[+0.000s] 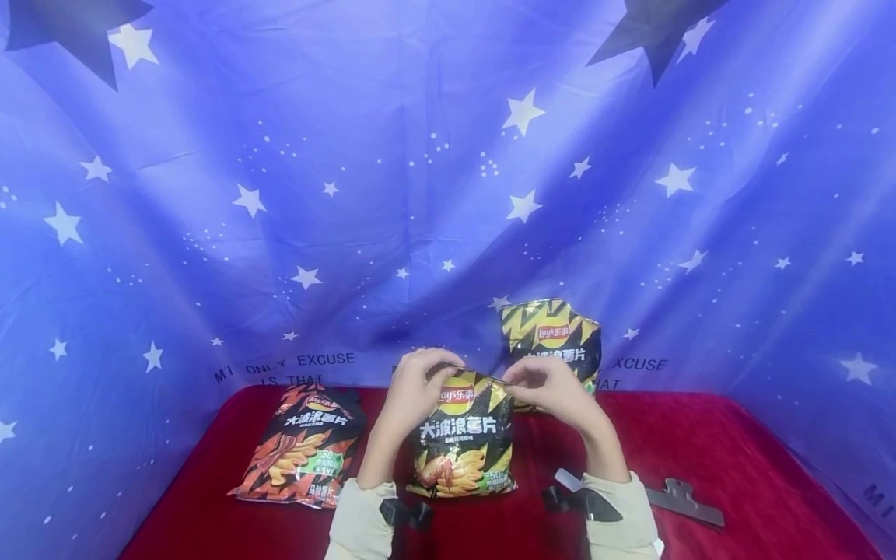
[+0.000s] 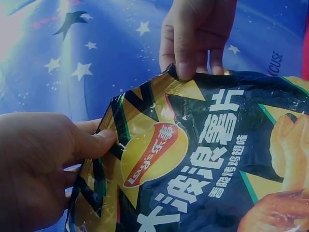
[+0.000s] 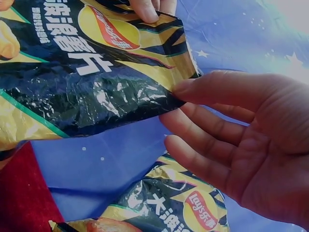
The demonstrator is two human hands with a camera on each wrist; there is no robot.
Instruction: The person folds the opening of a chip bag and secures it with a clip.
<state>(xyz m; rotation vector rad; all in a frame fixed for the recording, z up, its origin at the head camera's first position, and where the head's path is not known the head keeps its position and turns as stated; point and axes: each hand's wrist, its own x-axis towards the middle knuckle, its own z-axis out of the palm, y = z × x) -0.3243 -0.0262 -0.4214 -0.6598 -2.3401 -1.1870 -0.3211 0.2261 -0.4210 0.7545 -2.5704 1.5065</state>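
Observation:
Between both hands stands a black-and-yellow bag of potato chips [image 1: 465, 443], its printed front toward the head camera. My left hand [image 1: 416, 404] pinches the top edge near its left side, thumb on the front. At the top right corner my right hand [image 1: 560, 393] pinches the bag between thumb and fingers. In the left wrist view the left thumb [image 2: 104, 140] lies flat on the yellow top strip of the bag. The right thumb [image 3: 190, 91] presses on the corner in the right wrist view, with the other fingers behind the bag.
A second black-and-yellow chip bag [image 1: 553, 330] stands behind the right hand, against the blue star-print cloth [image 1: 406, 194]. A red-and-black chip bag [image 1: 301, 451] lies at the left on the red table cloth [image 1: 770, 467]. A dark flat clip [image 1: 682, 502] lies beside the right sleeve.

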